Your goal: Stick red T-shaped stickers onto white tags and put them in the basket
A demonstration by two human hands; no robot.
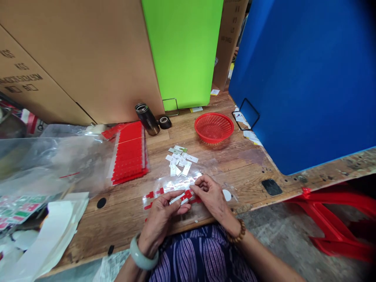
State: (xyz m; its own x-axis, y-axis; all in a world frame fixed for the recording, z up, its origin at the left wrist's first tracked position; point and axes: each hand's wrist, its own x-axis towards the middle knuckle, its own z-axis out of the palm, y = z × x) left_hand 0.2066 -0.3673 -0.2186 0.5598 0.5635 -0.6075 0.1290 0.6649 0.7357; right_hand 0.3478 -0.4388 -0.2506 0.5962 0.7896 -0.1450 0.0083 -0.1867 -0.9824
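Note:
My left hand (161,215) pinches a small white and red strip (181,197) near the front edge of the wooden table (235,164). My right hand (209,192) pinches the same strip at its red end. Under both hands lies a clear plastic sheet (164,186) carrying several red tabs. Just beyond the hands sits a small heap of white paper pieces (179,160). A stack of red tab sheets (129,153) lies to the left of that heap.
A red mesh basket (214,127) stands at the back right. A dark metal flask (147,118) and a tape roll (165,122) sit by the cardboard wall. Clear plastic bags (44,156) and white paper backing (49,235) cover the left. A blue panel (305,78) bounds the right.

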